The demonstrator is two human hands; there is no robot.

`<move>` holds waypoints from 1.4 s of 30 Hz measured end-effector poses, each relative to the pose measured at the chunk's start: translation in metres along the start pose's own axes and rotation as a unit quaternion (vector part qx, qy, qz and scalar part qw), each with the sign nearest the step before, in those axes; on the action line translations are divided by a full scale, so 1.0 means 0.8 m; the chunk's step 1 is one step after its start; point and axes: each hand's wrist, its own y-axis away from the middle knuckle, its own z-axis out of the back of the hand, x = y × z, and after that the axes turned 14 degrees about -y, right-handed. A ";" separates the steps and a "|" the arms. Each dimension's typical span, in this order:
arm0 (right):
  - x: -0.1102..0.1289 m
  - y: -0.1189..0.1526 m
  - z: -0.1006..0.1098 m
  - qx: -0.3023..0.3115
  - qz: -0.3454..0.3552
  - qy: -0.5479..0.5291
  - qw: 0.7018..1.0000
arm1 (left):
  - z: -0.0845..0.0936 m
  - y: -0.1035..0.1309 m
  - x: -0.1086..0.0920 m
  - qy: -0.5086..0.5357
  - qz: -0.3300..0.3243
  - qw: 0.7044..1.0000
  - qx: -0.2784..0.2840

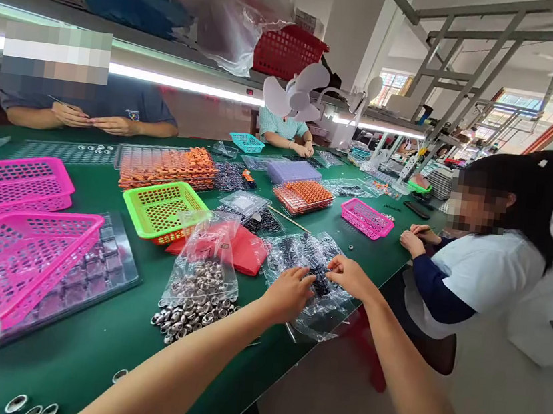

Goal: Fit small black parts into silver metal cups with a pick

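Observation:
At the near edge of the table, clear plastic bags (296, 253) holding small black parts (319, 281) lie under both of my hands. My left hand (290, 294) comes in from the left, its fingers curled down onto the black parts. Opposite it, my right hand (352, 277) has thumb and fingertips bent at the other side of the same cluster. What exactly lies between the fingertips is too small to make out. Left of my hands, a clear bag and a loose pile of metallic ring-shaped pieces (196, 305) rest on the green table, with a red bag (248, 250) behind.
A green basket (166, 203), pink baskets (18, 178) and another pink basket (366, 219) stand on the table (106, 320). Trays of orange parts (302, 198) sit farther back. A co-worker (495, 274) sits close on my right; two others sit across. A white fan (298, 92) hangs ahead.

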 end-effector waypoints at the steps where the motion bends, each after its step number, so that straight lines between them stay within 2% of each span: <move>1: -0.002 0.003 -0.005 -0.002 0.009 -0.008 1.000 | 0.001 -0.004 0.002 0.010 0.015 1.000 -0.002; 7: -0.008 0.017 -0.036 -0.049 0.069 -0.047 0.995 | 0.006 -0.019 0.008 0.104 0.080 0.991 -0.018; 11: -0.002 0.025 -0.038 -0.071 0.107 -0.090 0.988 | 0.009 -0.022 0.014 0.193 0.127 0.972 -0.043; 16: 0.003 0.048 -0.029 -0.094 0.123 -0.156 0.976 | 0.022 -0.025 0.024 0.336 0.191 0.921 -0.053; 19: 0.012 0.080 -0.039 -0.090 0.136 -0.189 0.968 | 0.042 -0.010 0.025 0.429 0.219 0.876 -0.033; 22: 0.032 0.122 -0.070 -0.077 0.156 -0.207 0.963 | 0.072 0.036 0.022 0.519 0.239 0.821 0.002; 24: 0.050 0.148 -0.097 -0.079 0.245 -0.187 0.948 | 0.093 0.082 0.019 0.576 0.245 0.778 0.052; 26: 0.070 0.164 -0.124 -0.074 0.378 -0.143 0.912 | 0.114 0.134 0.017 0.615 0.258 0.738 0.101; 27: 0.080 0.167 -0.137 -0.068 0.430 -0.123 0.892 | 0.123 0.158 0.017 0.636 0.267 0.713 0.125; 28: 0.089 0.167 -0.150 -0.067 0.466 -0.099 0.877 | 0.132 0.181 0.018 0.671 0.281 0.671 0.145; 29: 0.099 0.165 -0.162 -0.070 0.492 -0.075 0.865 | 0.139 0.203 0.020 0.691 0.295 0.643 0.149; 31: 0.116 0.156 -0.189 -0.071 0.522 -0.046 0.849 | 0.149 0.239 0.025 0.712 0.323 0.608 0.139; 33: 0.133 0.148 -0.217 -0.058 0.552 -0.045 0.831 | 0.152 0.269 0.031 0.712 0.344 0.601 0.118; 36: 0.153 0.146 -0.258 -0.048 0.571 -0.055 0.818 | 0.147 0.305 0.037 0.698 0.370 0.607 0.086; 39: 0.165 0.149 -0.289 -0.042 0.562 -0.078 0.822 | 0.139 0.332 0.041 0.690 0.386 0.610 0.057; 42: 0.171 0.151 -0.306 -0.028 0.543 -0.110 0.832 | 0.134 0.346 0.044 0.690 0.387 0.610 0.044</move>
